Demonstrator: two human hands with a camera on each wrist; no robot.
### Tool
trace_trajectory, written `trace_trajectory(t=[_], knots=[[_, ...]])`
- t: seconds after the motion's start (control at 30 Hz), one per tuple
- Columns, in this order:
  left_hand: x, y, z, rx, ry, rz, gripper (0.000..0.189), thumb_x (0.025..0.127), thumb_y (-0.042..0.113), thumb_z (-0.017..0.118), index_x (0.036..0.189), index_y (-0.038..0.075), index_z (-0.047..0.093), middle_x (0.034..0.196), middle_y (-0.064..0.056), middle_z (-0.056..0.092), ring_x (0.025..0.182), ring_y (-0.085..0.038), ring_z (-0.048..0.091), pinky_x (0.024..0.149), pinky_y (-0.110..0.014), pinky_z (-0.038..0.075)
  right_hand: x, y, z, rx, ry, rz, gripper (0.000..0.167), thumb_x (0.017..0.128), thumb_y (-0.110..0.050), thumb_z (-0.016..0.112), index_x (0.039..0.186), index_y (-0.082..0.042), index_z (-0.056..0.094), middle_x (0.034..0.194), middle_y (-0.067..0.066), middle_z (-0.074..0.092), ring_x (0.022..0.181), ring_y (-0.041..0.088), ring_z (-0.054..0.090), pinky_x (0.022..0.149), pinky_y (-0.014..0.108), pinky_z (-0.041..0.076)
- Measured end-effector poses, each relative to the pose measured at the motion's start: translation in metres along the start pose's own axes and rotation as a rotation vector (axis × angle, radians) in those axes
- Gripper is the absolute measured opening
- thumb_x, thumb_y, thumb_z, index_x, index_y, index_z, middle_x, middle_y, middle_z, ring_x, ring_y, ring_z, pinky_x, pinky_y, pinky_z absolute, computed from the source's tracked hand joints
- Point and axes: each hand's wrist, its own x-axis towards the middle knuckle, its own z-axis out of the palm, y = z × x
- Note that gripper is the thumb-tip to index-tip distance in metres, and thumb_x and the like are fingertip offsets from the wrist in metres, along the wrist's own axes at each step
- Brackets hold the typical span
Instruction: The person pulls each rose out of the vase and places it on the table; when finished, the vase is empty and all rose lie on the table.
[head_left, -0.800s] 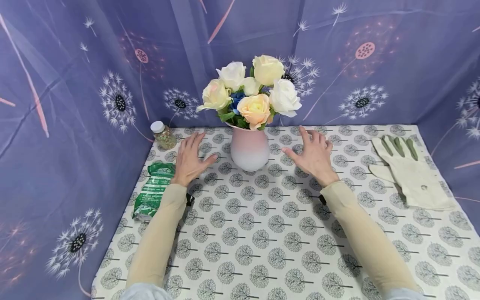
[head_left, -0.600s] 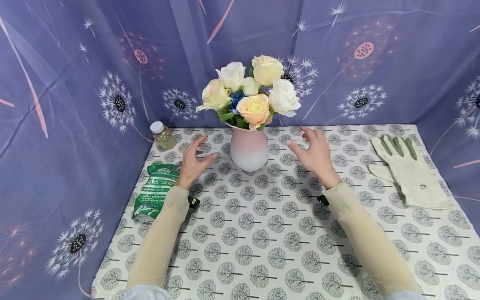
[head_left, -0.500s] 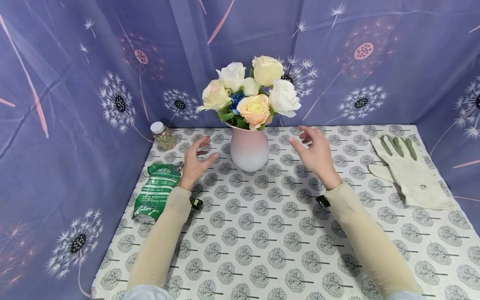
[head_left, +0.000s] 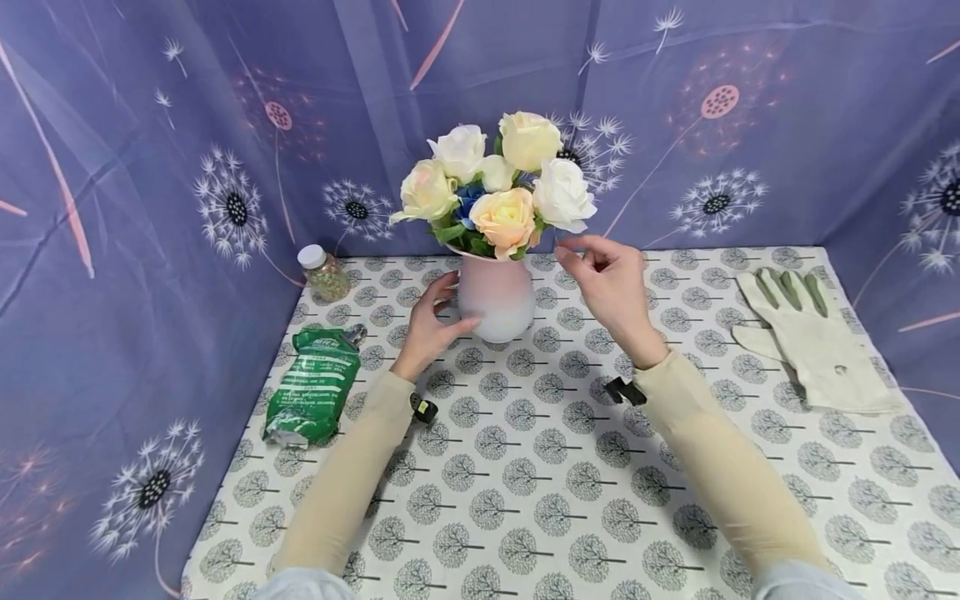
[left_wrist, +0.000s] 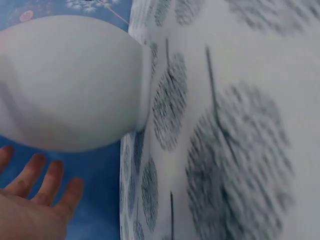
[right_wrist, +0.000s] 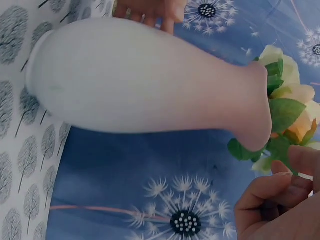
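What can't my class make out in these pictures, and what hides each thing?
Head and right wrist: the inside of the vase, hidden by its wall and the flowers.
Left wrist: the vase's mouth and flowers, cut off by the left edge.
Right wrist: part of the left hand, cut off by the top edge.
Head: small print on the green packet, blurred; contents of the bottle, too small to identify.

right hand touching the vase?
Apart. The head view shows it: a strip of patterned tablecloth is visible between the right hand and the side of the vase.
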Motion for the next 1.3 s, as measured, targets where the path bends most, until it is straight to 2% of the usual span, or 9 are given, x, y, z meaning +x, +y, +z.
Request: trace_trajectory(t=[0.17,0.27,0.33,0.4,0.53,0.63,0.8,0.93,1.3], knots=[[0.006,0.005,0.009,0.002,0.005,-0.056,0.094,0.082,0.023,0.095,0.163,0.018,0.048,0.158,-0.016,0.057,0.139,-0.04,0.06,0.122,-0.057,0.052,0.008,-0.004,0.012,0.05,-0.024,0.01,0.02,0.1,-0.015,0.078,0.11,0.002,0.083,0.052,-0.012,0.04,0.05,0.006,0.03,0.052,0.022,0.028],[0.009,0.007,0.012,0.043,0.009,-0.094,0.1,0.078,0.029,0.098,0.163,0.018,0.047,0.158,-0.016,0.058,0.138,-0.041,0.062,0.119,-0.057,0.054,0.012,-0.007,0.019,0.062,-0.031,0.014,0.023,0.1,-0.015,0.077,0.086,0.002,0.074,0.052,-0.012,0.037,0.05,0.006,0.03,0.052,0.022,0.028],[0.01,0.009,0.014,0.059,0.012,-0.103,0.104,0.075,0.031,0.1,0.163,0.016,0.047,0.158,-0.017,0.059,0.137,-0.042,0.063,0.119,-0.058,0.053,0.015,-0.009,0.023,0.059,-0.033,0.009,0.038,0.101,-0.015,0.075,0.069,-0.002,0.057,0.051,-0.012,0.036,0.049,0.007,0.031,0.05,0.023,0.028],[0.011,0.009,0.015,0.071,0.015,-0.108,0.105,0.074,0.033,0.1,0.163,0.016,0.047,0.158,-0.017,0.059,0.138,-0.042,0.063,0.12,-0.059,0.053,0.018,-0.011,0.027,0.052,-0.031,0.003,0.051,0.101,-0.014,0.074,0.062,-0.009,0.041,0.05,-0.013,0.035,0.048,0.007,0.031,0.049,0.023,0.027],[0.012,0.01,0.017,0.079,0.024,-0.111,0.103,0.074,0.032,0.101,0.162,0.014,0.049,0.156,-0.016,0.061,0.137,-0.04,0.063,0.121,-0.057,0.052,0.022,-0.012,0.031,0.04,-0.033,0.008,0.054,0.101,-0.011,0.072,0.057,-0.017,0.042,0.049,-0.012,0.034,0.047,0.007,0.03,0.049,0.023,0.028],[0.013,0.01,0.017,0.076,0.03,-0.114,0.101,0.075,0.029,0.101,0.161,0.013,0.05,0.156,-0.017,0.061,0.137,-0.04,0.064,0.121,-0.056,0.053,0.025,-0.012,0.034,0.064,-0.047,0.023,0.044,0.102,-0.009,0.071,0.061,-0.019,0.059,0.049,-0.012,0.036,0.047,0.007,0.031,0.047,0.022,0.027],[0.016,0.008,0.018,0.073,0.042,-0.111,0.1,0.074,0.027,0.102,0.159,0.012,0.052,0.154,-0.019,0.063,0.136,-0.041,0.065,0.119,-0.056,0.054,0.029,-0.012,0.036,0.105,-0.054,0.06,0.02,0.102,-0.008,0.071,0.084,-0.011,0.078,0.051,-0.012,0.041,0.047,0.005,0.034,0.045,0.019,0.028],[0.017,0.008,0.017,0.052,0.05,-0.109,0.098,0.074,0.026,0.102,0.158,0.012,0.054,0.152,-0.018,0.064,0.135,-0.04,0.065,0.117,-0.054,0.056,0.03,-0.016,0.036,0.123,-0.029,0.085,0.019,0.103,-0.009,0.068,0.089,-0.004,0.079,0.051,-0.013,0.048,0.045,0.003,0.039,0.043,0.018,0.03],[0.016,0.008,0.017,0.023,0.042,-0.136,0.098,0.074,0.023,0.102,0.158,0.012,0.053,0.152,-0.017,0.064,0.133,-0.04,0.067,0.116,-0.054,0.058,0.035,-0.033,0.03,0.16,0.025,0.036,0.016,0.104,-0.017,0.074,0.089,-0.015,0.079,0.05,-0.013,0.049,0.04,0.003,0.04,0.039,0.019,0.03]])
